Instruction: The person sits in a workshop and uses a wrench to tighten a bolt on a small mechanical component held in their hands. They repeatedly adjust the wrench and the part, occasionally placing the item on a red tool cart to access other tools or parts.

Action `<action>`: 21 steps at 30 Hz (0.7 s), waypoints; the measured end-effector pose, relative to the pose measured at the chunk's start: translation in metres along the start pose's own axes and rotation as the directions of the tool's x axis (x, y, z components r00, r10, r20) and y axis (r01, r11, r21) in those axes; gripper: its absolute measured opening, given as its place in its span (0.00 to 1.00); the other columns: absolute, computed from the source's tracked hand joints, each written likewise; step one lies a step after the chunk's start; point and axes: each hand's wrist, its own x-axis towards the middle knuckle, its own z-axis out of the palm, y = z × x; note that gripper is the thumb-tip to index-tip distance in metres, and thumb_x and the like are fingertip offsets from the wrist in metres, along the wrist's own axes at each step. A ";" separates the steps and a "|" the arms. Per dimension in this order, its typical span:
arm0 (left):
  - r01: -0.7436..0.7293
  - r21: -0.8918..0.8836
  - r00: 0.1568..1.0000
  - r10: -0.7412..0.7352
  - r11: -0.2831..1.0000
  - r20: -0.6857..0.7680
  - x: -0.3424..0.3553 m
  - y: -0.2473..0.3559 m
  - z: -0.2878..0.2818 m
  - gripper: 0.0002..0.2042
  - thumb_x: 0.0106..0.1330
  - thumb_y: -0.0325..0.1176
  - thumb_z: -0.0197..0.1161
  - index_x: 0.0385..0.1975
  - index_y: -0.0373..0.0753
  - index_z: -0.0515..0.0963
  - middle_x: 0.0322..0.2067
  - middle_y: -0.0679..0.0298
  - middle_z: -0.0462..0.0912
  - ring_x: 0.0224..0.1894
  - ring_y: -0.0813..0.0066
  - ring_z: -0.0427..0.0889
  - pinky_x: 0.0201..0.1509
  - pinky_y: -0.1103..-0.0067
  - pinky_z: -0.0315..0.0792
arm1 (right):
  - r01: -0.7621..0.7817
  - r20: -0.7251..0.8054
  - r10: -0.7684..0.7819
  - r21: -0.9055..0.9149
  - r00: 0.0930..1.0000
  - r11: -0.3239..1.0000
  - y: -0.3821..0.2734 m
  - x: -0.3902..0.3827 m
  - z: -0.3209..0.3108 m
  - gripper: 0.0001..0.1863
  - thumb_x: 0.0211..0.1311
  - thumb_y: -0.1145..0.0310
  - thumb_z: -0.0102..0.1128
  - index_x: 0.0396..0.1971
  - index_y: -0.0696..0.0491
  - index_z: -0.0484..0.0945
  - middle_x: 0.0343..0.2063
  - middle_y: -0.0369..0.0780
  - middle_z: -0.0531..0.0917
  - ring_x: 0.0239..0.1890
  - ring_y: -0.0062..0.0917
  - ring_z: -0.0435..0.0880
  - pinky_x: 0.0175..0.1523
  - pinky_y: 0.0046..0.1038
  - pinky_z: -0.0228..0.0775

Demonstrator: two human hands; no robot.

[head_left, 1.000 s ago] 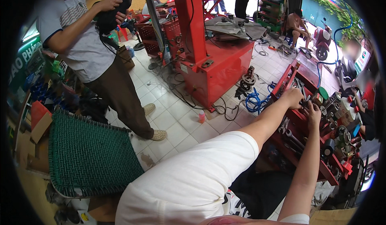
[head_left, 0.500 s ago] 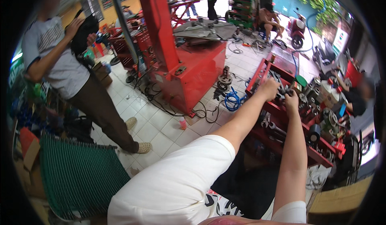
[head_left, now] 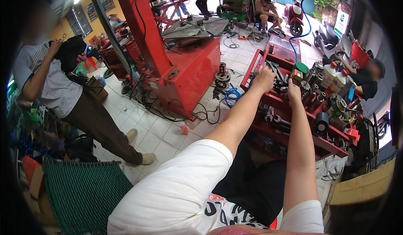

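My left hand (head_left: 264,79) reaches into the upper tray of the red tool cart (head_left: 329,147) among metal tools (head_left: 273,67). Its fingers are curled, and what they grip is hidden. My right hand (head_left: 293,91) is closed just right and slightly below it, by dark metal pieces (head_left: 282,87); I cannot make out what it holds. A green-lidded container (head_left: 299,70) stands beside the tray behind my right hand. Large wrenches (head_left: 280,121) lie in the shelf below.
A red machine (head_left: 183,84) with a post stands front-left, cables (head_left: 210,114) beside it. A person (head_left: 82,106) holding a black item stands left, near a green woven chair (head_left: 84,193). Another person (head_left: 364,84) is at the right, behind bottles and parts. A blue hose (head_left: 309,21) hangs over the cart.
My left hand has shifted back along the tray and the right stays close to it. The view has tilted, so the room appears moved left and up, showing more of the back wall.
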 end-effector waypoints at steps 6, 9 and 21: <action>-0.009 -0.016 0.999 0.009 1.000 -0.031 -0.001 0.000 -0.001 0.05 0.63 0.29 0.68 0.35 0.42 0.89 0.39 0.55 0.88 0.53 0.54 0.81 0.64 0.61 0.70 | 0.192 0.023 -0.194 0.069 0.981 0.979 0.009 -0.002 0.000 0.16 0.77 0.65 0.54 0.56 0.57 0.79 0.37 0.40 0.86 0.24 0.25 0.85 0.27 0.27 0.79; -0.001 -0.031 0.999 -0.001 1.000 -0.049 -0.003 -0.004 -0.002 0.05 0.63 0.29 0.68 0.36 0.42 0.89 0.39 0.55 0.88 0.54 0.55 0.81 0.64 0.61 0.70 | 0.154 0.035 -0.161 0.155 0.986 0.976 0.004 -0.011 0.003 0.14 0.75 0.68 0.56 0.56 0.55 0.79 0.37 0.39 0.85 0.25 0.22 0.85 0.26 0.25 0.78; 0.056 -0.007 0.998 -0.056 0.998 0.015 -0.002 -0.003 0.000 0.05 0.63 0.29 0.68 0.36 0.42 0.89 0.41 0.53 0.88 0.57 0.54 0.80 0.72 0.58 0.65 | 0.252 0.003 -0.260 0.227 0.966 0.941 -0.005 -0.021 -0.001 0.17 0.73 0.55 0.65 0.36 0.56 0.86 0.29 0.36 0.86 0.20 0.16 0.78 0.24 0.21 0.72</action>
